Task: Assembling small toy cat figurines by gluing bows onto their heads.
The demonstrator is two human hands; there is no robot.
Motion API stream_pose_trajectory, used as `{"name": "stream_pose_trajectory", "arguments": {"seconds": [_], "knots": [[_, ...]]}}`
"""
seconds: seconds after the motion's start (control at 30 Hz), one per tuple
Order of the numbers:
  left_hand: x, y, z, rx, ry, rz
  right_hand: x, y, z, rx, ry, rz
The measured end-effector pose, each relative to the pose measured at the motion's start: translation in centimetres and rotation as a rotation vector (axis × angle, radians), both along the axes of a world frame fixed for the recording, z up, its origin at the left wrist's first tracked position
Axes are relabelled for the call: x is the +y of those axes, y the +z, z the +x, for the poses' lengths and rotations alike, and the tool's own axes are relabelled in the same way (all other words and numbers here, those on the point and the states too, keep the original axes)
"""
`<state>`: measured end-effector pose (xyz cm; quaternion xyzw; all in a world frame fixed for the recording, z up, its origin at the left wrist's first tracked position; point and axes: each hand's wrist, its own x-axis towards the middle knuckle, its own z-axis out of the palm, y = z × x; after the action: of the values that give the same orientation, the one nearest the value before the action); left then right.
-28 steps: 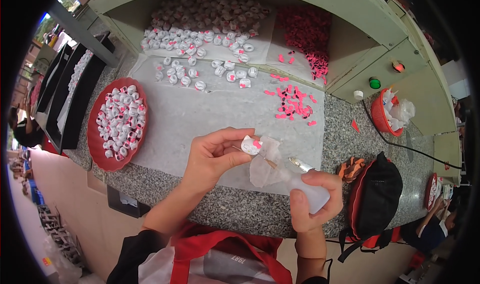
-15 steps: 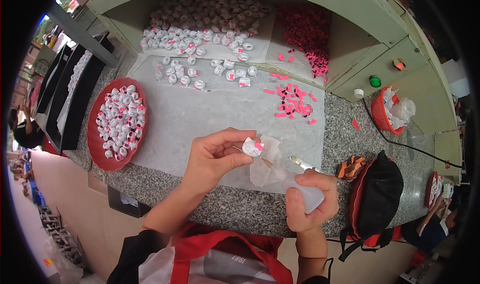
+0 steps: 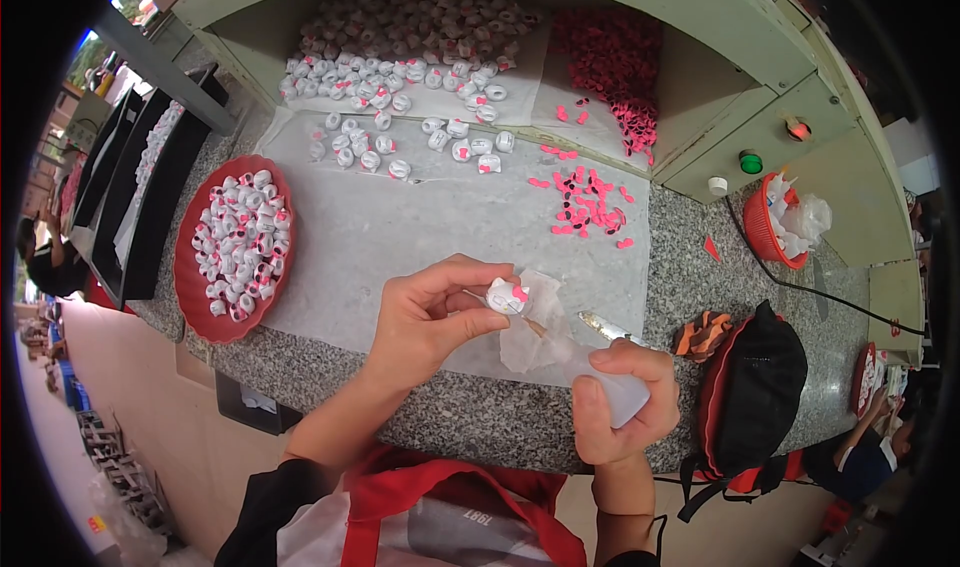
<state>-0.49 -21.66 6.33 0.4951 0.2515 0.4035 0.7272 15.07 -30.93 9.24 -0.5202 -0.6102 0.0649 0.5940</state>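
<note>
Between thumb and fingers, my left hand (image 3: 432, 312) pinches a small white cat-head figure (image 3: 504, 297) with a pink bow. My right hand (image 3: 630, 407) is wrapped around a translucent white squeeze bottle (image 3: 615, 392). The bottle's thin nozzle tip points at the figure's lower edge; whether it touches, I cannot tell. Beneath them lies a crumpled piece of pale paper (image 3: 525, 345). Beyond my hands, pink bow-shaped pieces (image 3: 588, 202) are scattered on a white sheet (image 3: 420, 227). Loose white heads (image 3: 365, 150) sit along the sheet's far side.
A red scalloped tray (image 3: 283, 267) at the left is heaped with white heads. The pale green cabinet (image 3: 720, 67) frames larger piles. At the right are a red basket (image 3: 770, 227), a black bag (image 3: 760, 397), an orange-and-black striped item (image 3: 703, 335) and a silvery tube (image 3: 600, 325).
The figure has turned very slightly in my left fingers and shifted a touch. My right hand and the bottle stay nearly where they were.
</note>
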Motion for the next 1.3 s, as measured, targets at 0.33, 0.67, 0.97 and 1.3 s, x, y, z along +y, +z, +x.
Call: {"name": "stream_pose_trajectory", "arguments": {"seconds": [0.33,0.67,0.97,1.3], "knots": [[0.0,-0.4,-0.1,0.073,0.042,0.139,0.1,-0.1,-0.1,0.019,0.02,-0.009],[0.1,-0.3,0.3,0.155,0.055,0.125,0.0,-0.3,1.4,0.488,-0.077,-0.15],[0.3,-0.5,0.3,0.145,0.125,0.001,-0.6,-6.2,9.8,0.44,-0.418,-0.557],[0.3,-1.4,0.8,0.13,0.052,-0.023,-4.3,-3.7,4.8,-0.074,-0.608,-0.588]]}}
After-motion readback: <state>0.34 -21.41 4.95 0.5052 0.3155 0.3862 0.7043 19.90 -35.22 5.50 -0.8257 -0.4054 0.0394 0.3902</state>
